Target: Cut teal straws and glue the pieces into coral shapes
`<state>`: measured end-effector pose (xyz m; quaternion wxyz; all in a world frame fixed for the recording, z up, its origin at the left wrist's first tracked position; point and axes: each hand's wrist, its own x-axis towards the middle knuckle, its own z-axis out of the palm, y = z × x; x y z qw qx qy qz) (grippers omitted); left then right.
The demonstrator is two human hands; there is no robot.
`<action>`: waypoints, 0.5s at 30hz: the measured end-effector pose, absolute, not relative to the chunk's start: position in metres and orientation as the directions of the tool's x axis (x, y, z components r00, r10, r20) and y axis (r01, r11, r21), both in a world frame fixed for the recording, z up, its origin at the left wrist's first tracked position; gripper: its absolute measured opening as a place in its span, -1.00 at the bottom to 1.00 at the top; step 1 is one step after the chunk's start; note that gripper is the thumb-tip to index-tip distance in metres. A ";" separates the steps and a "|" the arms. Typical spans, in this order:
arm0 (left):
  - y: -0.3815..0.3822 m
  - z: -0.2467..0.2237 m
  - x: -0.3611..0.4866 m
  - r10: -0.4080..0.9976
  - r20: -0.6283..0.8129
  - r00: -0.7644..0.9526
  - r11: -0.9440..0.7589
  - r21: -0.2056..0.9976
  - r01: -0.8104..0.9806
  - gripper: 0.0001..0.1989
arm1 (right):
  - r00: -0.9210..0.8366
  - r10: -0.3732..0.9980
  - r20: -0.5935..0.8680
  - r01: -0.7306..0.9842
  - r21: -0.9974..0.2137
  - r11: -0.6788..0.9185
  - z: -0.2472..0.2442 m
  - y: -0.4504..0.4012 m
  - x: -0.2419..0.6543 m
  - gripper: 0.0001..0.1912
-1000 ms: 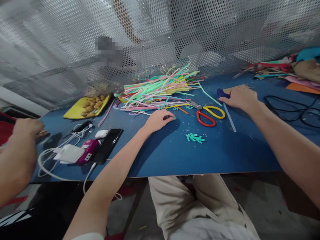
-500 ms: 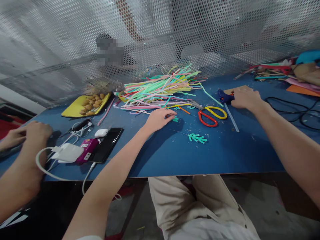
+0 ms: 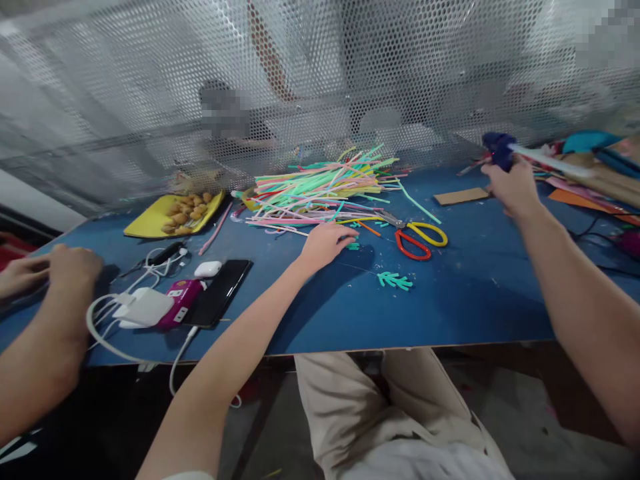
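Gripping the dark-blue plastic glue gun [image 3: 500, 150], the right hand [image 3: 517, 187] was raised over the far right of the flat blue table [image 3: 350, 320], with a long, translucent glue stick [image 3: 555, 161] jutting from the gun's rear. The left hand [image 3: 326, 245] lay low on the tabletop, its fingers loosely curved just beside some short teal pieces [image 3: 353, 246]; whether it pinched any of them could not be told.

Well apart from both hands, a fuzzy teal frond [image 3: 395, 281] with stubby side branches lay flat toward the near edge. Behind it lay scissors [image 3: 413, 239] with one red loop and one yellow loop, their metal blades pointing toward a loose heap of fuzzy pastel stems [image 3: 320, 187]. A flat, tan cardboard strip [image 3: 461, 196] lay left of the right hand. Across the back stood a grey metal screen [image 3: 320, 67] punched with round holes. Rounded brown lumps [image 3: 185, 213] sat on a smooth yellow sheet [image 3: 150, 217] at the far left.
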<state>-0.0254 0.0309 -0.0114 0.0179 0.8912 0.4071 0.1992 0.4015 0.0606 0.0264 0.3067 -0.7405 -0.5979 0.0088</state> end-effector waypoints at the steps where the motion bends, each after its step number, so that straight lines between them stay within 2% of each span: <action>1: 0.030 -0.011 -0.025 0.737 0.343 0.582 -0.664 0.213 0.716 -0.79 | 0.311 0.877 0.367 0.792 -0.610 -0.025 0.033 0.059 0.396 -0.44; 2: 0.030 -0.011 -0.025 0.743 0.347 0.572 -0.659 0.237 0.713 -0.78 | 0.333 0.865 0.374 0.670 -0.740 0.062 0.040 0.057 0.389 -0.51; 3: 0.028 -0.011 -0.025 0.749 0.354 0.560 -0.654 0.262 0.709 -0.76 | 0.315 0.867 0.387 0.573 -0.806 0.151 0.045 0.055 0.382 -0.60; 5: 0.026 -0.009 -0.023 0.749 0.384 0.539 -0.652 0.283 0.704 -0.75 | 0.215 0.887 0.409 0.425 -0.857 0.292 0.052 0.048 0.367 -0.77; 6: 0.024 -0.009 -0.023 0.742 0.406 0.534 -0.656 0.275 0.703 -0.77 | 0.160 0.906 0.393 0.372 -0.874 0.314 0.054 0.044 0.360 -0.82; 11: 0.013 -0.006 -0.016 0.668 0.478 0.570 -0.727 0.255 0.638 -0.80 | -0.151 0.924 0.352 0.369 -0.847 0.383 0.045 0.022 0.337 -0.83; 13: 0.008 -0.007 -0.012 0.656 0.477 0.584 -0.744 0.284 0.604 -0.78 | -0.197 0.927 0.318 0.409 -0.833 0.372 0.038 0.015 0.328 -0.77; 15: 0.004 -0.009 -0.007 0.654 0.478 0.586 -0.748 0.298 0.593 -0.77 | -0.174 0.941 0.291 0.373 -0.864 0.337 0.030 0.009 0.316 -0.71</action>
